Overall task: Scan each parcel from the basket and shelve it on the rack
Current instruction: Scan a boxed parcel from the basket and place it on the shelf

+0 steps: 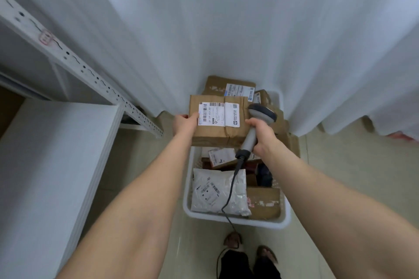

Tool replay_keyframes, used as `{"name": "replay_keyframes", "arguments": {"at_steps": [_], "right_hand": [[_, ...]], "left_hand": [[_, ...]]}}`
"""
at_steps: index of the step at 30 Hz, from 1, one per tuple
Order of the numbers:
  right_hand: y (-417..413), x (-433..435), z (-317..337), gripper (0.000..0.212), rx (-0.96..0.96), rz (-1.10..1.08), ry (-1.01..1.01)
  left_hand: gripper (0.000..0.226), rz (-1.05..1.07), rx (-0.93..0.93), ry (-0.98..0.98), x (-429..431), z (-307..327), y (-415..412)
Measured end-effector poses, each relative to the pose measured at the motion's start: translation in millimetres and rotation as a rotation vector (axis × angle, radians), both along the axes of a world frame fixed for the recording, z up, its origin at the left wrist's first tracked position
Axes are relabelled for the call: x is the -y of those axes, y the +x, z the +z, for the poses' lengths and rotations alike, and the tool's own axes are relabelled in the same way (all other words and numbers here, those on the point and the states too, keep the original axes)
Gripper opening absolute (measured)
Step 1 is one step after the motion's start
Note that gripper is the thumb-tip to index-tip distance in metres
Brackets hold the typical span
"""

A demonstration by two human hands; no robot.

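Note:
My left hand (184,123) grips the left edge of a brown cardboard parcel (213,135) and holds it above the white basket (235,218). The parcel's white shipping label (218,113) faces up. My right hand (264,133) is closed around the handle of a grey barcode scanner (260,115), whose head sits at the parcel's right edge. The scanner's dark cable (231,190) hangs down across the basket. Inside the basket lie a silver-grey poly mailer (217,192) and several other cardboard boxes.
A white metal rack stands at the left, with a flat shelf (52,165) and a perforated upright (90,72). White curtains (226,29) hang behind the basket. The floor is beige tile. My feet (249,247) stand just behind the basket.

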State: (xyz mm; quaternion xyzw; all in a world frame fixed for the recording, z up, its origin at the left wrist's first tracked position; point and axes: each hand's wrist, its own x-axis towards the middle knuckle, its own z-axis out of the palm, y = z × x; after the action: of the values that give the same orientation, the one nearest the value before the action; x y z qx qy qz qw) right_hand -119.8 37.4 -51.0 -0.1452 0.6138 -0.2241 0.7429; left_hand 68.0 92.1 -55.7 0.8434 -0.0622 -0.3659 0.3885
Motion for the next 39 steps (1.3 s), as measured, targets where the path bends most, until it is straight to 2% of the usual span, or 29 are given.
{"name": "replay_keyframes", "arguments": {"at_steps": [5, 11, 16, 20, 23, 28, 31, 32, 34, 35, 36, 39], "right_hand": [[-8, 1, 87, 0.044, -0.019, -0.017, -0.057], [-19, -9, 187, 0.049, -0.013, 0.005, -0.139], [-36, -32, 238, 0.035, 0.027, -0.011, -0.243], [-63, -59, 265, 0.034, 0.080, -0.002, -0.324], [-87, -83, 280, 0.037, 0.116, 0.002, -0.375], [-124, -125, 302, 0.010, 0.214, -0.027, -0.386], [-140, -144, 317, 0.010, 0.268, -0.054, -0.373], [-143, -150, 321, 0.011, 0.284, -0.060, -0.368], [-148, -161, 331, 0.013, 0.309, -0.064, -0.362], [-150, -166, 336, 0.012, 0.314, -0.066, -0.366], [-152, -170, 340, 0.012, 0.316, -0.067, -0.373], [-154, -180, 349, 0.012, 0.317, -0.055, -0.394]], "left_hand": [[0.053, -0.115, 0.062, -0.068, 7, 99, -7], [0.064, -0.081, 0.125, -0.131, 3, 209, -18], [0.064, -0.063, 0.132, -0.194, -19, 273, -37], [0.067, -0.071, 0.100, -0.267, -54, 305, -62], [0.061, -0.030, 0.054, -0.301, -85, 325, -81], [0.019, 0.150, 0.048, -0.373, -131, 354, -112], [0.008, 0.153, 0.084, -0.367, -158, 373, -129], [0.013, 0.125, 0.102, -0.367, -167, 379, -134], [0.048, 0.019, 0.142, -0.336, -183, 389, -139], [0.058, -0.051, 0.157, -0.314, -192, 395, -142], [0.059, -0.119, 0.173, -0.305, -200, 400, -143], [0.037, -0.192, 0.154, -0.320, -219, 412, -145]]}}
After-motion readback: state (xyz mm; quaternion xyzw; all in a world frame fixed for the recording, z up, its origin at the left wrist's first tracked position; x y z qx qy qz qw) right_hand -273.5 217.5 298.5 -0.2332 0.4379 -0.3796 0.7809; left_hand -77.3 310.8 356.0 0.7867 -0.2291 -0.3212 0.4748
